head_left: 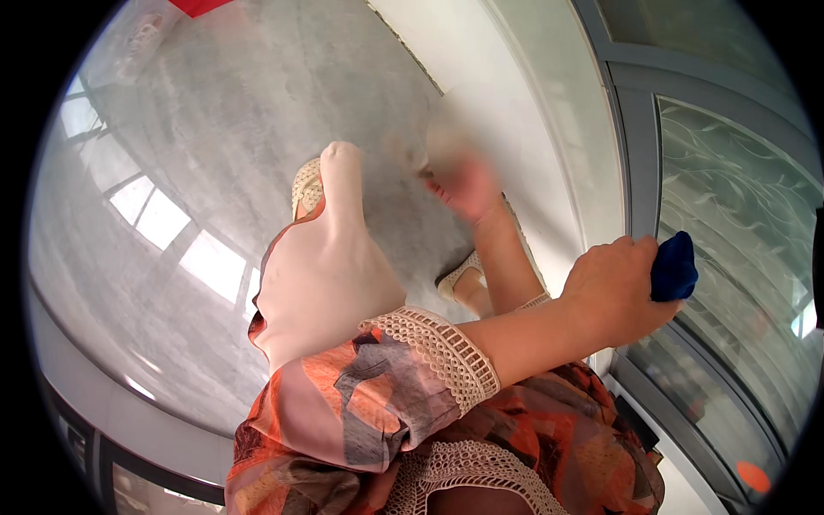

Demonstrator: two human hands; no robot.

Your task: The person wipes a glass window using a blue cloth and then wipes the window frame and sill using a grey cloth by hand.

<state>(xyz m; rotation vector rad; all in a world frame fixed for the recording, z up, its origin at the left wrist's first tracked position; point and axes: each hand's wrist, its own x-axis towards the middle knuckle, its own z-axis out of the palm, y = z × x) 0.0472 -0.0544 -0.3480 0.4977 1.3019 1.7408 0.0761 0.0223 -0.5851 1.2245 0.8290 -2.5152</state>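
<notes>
My left hand (611,286) reaches across to the right with its fingers closed around a crumpled dark blue cloth (674,267). The cloth is in front of a grey-framed glass door panel (727,167) with a leaf pattern; whether it touches the glass cannot be told. My right hand (467,190) is raised beyond my left forearm, near the white wall base. A blurred patch covers much of it, so its fingers and anything in them are unclear. Both sleeves end in cream lace cuffs (444,354).
Below lies a glossy grey floor (244,129) with window reflections. My woven cream shoe (308,187) and another cream shoe (458,273) stand on it. A pale ledge (502,84) runs along the door side. A red object (199,5) shows at the top, beside clear plastic (145,38).
</notes>
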